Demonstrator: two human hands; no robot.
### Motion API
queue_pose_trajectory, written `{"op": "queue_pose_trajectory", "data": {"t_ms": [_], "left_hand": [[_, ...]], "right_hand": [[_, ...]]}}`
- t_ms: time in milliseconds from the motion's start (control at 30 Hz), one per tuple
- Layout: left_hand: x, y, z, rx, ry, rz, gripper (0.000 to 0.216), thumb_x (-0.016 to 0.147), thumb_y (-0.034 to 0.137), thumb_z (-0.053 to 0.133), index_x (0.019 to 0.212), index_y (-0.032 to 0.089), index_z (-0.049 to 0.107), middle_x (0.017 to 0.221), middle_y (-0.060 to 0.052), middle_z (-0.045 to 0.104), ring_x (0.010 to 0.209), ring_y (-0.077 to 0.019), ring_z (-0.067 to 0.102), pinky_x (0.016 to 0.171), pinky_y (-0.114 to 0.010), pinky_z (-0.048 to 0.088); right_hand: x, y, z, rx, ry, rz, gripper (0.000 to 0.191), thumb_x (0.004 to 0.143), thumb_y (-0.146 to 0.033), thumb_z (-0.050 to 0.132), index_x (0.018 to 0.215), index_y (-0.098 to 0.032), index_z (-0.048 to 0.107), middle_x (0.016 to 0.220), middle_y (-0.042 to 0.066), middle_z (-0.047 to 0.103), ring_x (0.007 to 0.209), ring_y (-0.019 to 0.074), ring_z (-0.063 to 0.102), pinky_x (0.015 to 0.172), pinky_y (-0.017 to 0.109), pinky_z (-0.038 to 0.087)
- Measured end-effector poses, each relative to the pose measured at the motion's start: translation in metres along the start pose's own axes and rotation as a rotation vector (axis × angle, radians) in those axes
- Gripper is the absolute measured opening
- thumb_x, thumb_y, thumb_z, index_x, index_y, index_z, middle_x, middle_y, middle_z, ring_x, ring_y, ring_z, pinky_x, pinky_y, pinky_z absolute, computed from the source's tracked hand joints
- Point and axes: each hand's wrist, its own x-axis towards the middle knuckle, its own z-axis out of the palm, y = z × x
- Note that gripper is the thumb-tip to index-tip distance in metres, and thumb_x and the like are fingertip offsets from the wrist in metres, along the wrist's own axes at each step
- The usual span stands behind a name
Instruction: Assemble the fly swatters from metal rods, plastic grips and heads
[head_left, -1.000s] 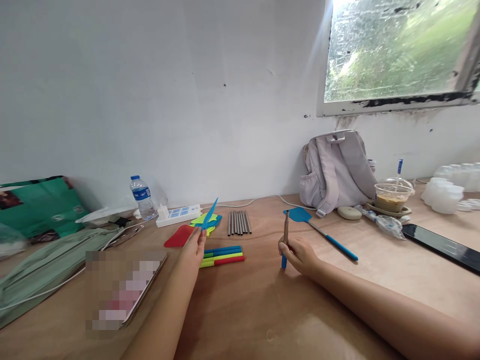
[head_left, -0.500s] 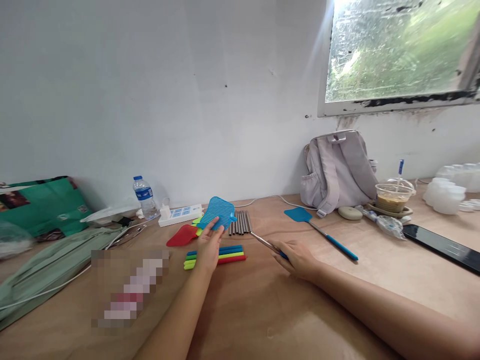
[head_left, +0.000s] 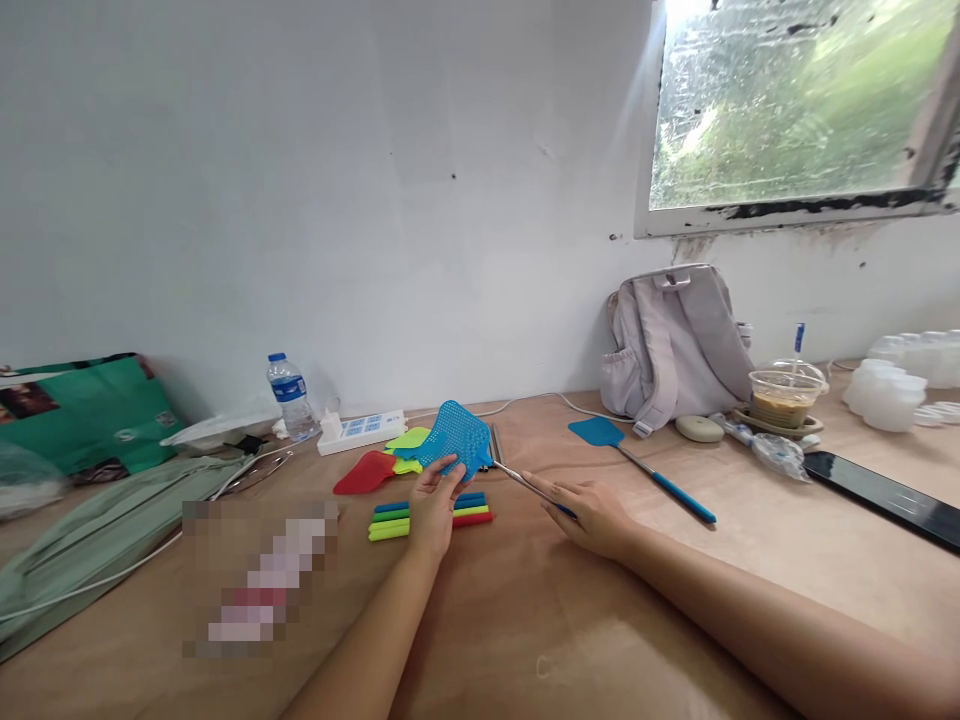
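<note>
Left hand pinches the blue mesh swatter head just above the worktop while right hand grips the thin metal rod, so I'd keep the head steady and line the rod tip straight into its socket

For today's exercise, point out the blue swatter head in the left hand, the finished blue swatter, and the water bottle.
blue swatter head (head_left: 459, 445), head view, mesh middle.
finished blue swatter (head_left: 596, 431), head view, flat head.
water bottle (head_left: 289, 399), head view, label.

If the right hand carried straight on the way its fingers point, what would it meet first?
The right hand points left and away along the metal rod it holds. First in that line is probably the blue swatter head in the left hand, though depth is unclear.
</note>
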Motion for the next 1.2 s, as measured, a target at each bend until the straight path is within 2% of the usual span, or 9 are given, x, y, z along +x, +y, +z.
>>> {"op": "queue_pose_trajectory", "data": {"t_ms": [200,700,900,1033,1200], "left_hand": [[-0.0008,0.0014,0.0012,-0.060,0.015,-0.034,0.033,0.038,0.017,0.081,0.065,0.013,0.063,0.061,0.003,0.064,0.058,-0.0097,0.062,0.060,-0.022,0.053],[0.0022,-0.0015,-0.0016,-0.070,-0.014,-0.060,0.030,0.038,0.017,0.080,0.061,0.014,0.061,0.059,0.004,0.065,0.058,-0.0088,0.062,0.059,-0.020,0.053],[0.0025,-0.0002,-0.0007,-0.039,-0.019,-0.030,0.031,0.037,0.019,0.080,0.060,0.014,0.060,0.059,0.004,0.063,0.057,-0.0089,0.061,0.059,-0.022,0.053],[0.0006,0.0019,-0.0001,0.059,-0.054,0.038,0.030,0.041,0.024,0.079,0.061,0.014,0.059,0.061,0.004,0.061,0.058,-0.0101,0.060,0.062,-0.026,0.053],[0.0013,0.0004,-0.0047,0.313,-0.091,0.156,0.023,0.050,0.028,0.075,0.062,0.014,0.060,0.061,0.002,0.060,0.060,-0.0126,0.060,0.064,-0.027,0.051]], "right_hand": [[-0.0002,-0.0013,0.0017,-0.046,0.006,-0.039,0.049,0.088,-0.021,0.035,0.137,-0.025,0.027,0.080,0.003,0.068,0.060,0.0120,0.060,0.052,0.020,0.037],[0.0003,0.0000,0.0013,-0.022,0.002,-0.038,0.049,0.089,-0.021,0.036,0.137,-0.026,0.026,0.089,0.003,0.068,0.066,0.0131,0.062,0.055,0.021,0.039],[0.0004,0.0003,0.0002,-0.028,-0.013,-0.006,0.048,0.089,-0.022,0.036,0.136,-0.026,0.029,0.084,0.004,0.069,0.065,0.0136,0.062,0.055,0.020,0.041],[0.0001,0.0017,0.0000,-0.011,-0.037,0.024,0.050,0.087,-0.021,0.037,0.136,-0.027,0.028,0.093,0.004,0.068,0.071,0.0149,0.063,0.059,0.022,0.043],[-0.0002,0.0056,-0.0006,0.014,-0.067,0.057,0.050,0.087,-0.023,0.037,0.136,-0.028,0.027,0.099,0.004,0.067,0.077,0.0158,0.063,0.064,0.023,0.045]]}}
